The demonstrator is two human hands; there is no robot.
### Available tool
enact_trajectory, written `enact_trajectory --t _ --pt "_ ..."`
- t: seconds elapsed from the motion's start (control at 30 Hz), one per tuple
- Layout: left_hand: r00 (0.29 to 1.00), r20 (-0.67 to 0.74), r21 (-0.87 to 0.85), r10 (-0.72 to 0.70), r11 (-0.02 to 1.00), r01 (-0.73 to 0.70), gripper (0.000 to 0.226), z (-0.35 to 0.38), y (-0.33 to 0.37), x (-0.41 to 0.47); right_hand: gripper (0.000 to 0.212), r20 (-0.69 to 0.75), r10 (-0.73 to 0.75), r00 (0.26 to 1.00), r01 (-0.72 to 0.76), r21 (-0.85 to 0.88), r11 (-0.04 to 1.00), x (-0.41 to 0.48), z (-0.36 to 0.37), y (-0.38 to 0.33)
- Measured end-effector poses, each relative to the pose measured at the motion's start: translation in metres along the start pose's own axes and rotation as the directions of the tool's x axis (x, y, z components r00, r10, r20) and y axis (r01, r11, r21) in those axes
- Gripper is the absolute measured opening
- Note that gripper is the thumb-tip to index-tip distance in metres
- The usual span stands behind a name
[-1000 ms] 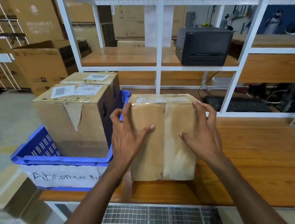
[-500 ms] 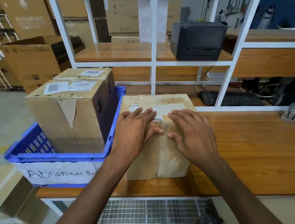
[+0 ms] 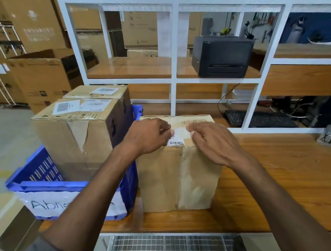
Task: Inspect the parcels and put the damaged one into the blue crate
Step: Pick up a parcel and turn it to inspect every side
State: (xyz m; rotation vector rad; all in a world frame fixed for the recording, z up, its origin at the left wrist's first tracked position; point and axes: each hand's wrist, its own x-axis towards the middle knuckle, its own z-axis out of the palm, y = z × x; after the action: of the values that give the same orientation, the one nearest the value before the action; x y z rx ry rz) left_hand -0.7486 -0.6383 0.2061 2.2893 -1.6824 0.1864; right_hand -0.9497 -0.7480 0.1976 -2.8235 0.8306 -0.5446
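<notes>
Brown parcel [image 3: 178,176] upright on the wooden bench [image 3: 285,174], close to its front edge, wide clear tape down the near face, white barcode label [image 3: 176,143] at the near edge of the top. Left hand [image 3: 148,136] on the left part of that top, knuckles up, fingers bent, tips down beside the label. Right hand [image 3: 212,143] on the right part, bent the same way, fingertips just across the label from the left ones. Pinching tape or label, or merely pressing: cannot tell for either hand; neither wrapped round the parcel itself. Just left of the parcel, blue crate [image 3: 44,175] at the bench's left end, contact between the two hidden behind the left forearm. White paper sign [image 3: 51,203] on the crate's front, handwriting partly covered by that arm. Inside the crate, a larger box [image 3: 70,137] with a torn strip on its near face and labels on top, a second box [image 3: 100,92] behind it. Farther back, white frame [image 3: 174,47] with a black printer [image 3: 221,56] on its shelf and a keyboard [image 3: 260,119] behind the lower bar
</notes>
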Motion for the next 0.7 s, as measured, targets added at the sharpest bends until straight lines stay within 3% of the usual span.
enact_trajectory --t 0.13,0.23,0.3,0.47,0.57,0.7 --pt "0.995 0.072 -0.031 -0.062 0.997 0.065 0.043 -0.008 -0.006 0.015 0.055 0.032 0.068 0.997 -0.068 0.008 0.998 0.021 -0.007 0.003" --pt "0.959 0.183 -0.158 -0.214 0.957 0.244 0.067 -0.006 -0.006 0.025 0.06 0.215 0.15 0.965 -0.155 0.004 0.988 0.045 -0.011 0.004" --pt "0.94 0.22 -0.261 -0.261 0.913 0.314 0.079 -0.001 -0.007 0.03 0.066 0.26 0.184 0.948 -0.203 0.046 0.978 0.054 -0.009 0.005" --pt "0.975 0.025 -0.448 -0.222 0.869 0.21 0.08 0.008 -0.018 0.03 0.067 0.039 0.244 0.969 -0.246 0.223 0.943 0.048 -0.011 0.007" --pt "0.963 -0.161 -0.498 -0.218 0.86 0.112 0.09 0.01 -0.012 0.022 0.074 -0.083 0.232 0.969 -0.213 0.191 0.958 0.04 -0.008 0.005" --pt "0.953 -0.251 -0.453 -0.172 0.891 0.041 0.11 0.022 -0.003 0.008 0.087 -0.208 0.184 0.961 -0.158 0.134 0.978 0.022 0.002 0.006"
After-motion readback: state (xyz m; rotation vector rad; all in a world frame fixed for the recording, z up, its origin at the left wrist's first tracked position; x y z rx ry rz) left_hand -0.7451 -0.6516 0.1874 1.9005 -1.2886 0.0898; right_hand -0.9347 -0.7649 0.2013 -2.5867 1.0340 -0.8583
